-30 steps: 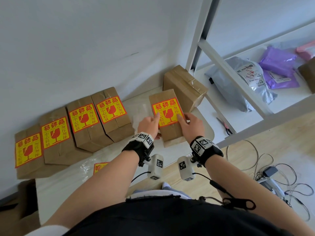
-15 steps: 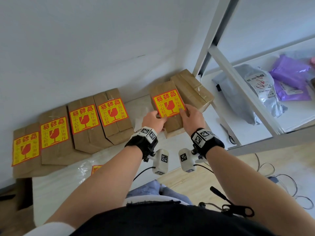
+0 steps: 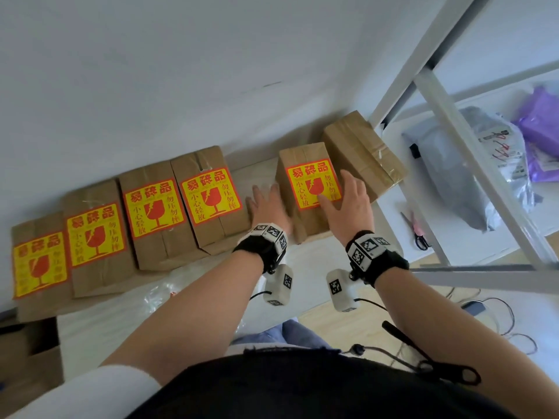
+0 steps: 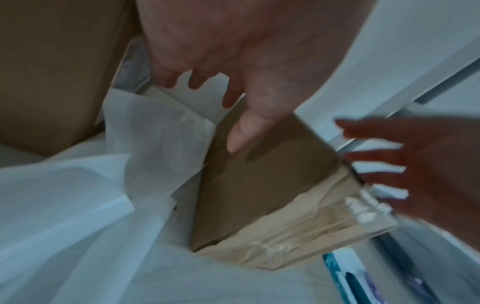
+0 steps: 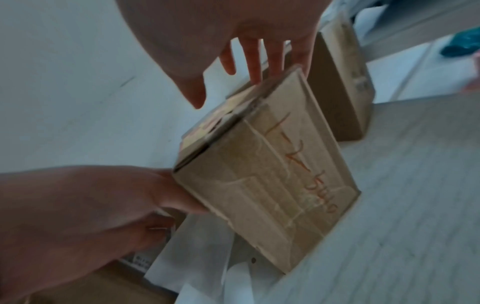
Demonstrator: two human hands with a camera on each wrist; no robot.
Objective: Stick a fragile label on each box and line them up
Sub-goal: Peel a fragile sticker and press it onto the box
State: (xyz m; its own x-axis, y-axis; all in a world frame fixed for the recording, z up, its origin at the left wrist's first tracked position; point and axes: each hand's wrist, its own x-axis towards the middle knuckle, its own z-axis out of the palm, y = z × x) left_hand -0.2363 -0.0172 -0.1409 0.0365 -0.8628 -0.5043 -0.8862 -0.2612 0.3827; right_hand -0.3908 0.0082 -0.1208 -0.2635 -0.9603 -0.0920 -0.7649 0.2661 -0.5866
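**Risks while the fifth box joins the row**

The labelled box (image 3: 305, 189) stands on the surface (image 3: 115, 322), apart from the row of four labelled boxes (image 3: 127, 219) and just beside the unlabelled box (image 3: 363, 155). The left hand (image 3: 269, 204) lies flat against its left side and the right hand (image 3: 348, 204) on its right, both with spread fingers, neither curled around it. With such a loose hold the box could tip or turn crooked. The loose white paper (image 4: 155, 127) beneath may bunch up and block sliding.
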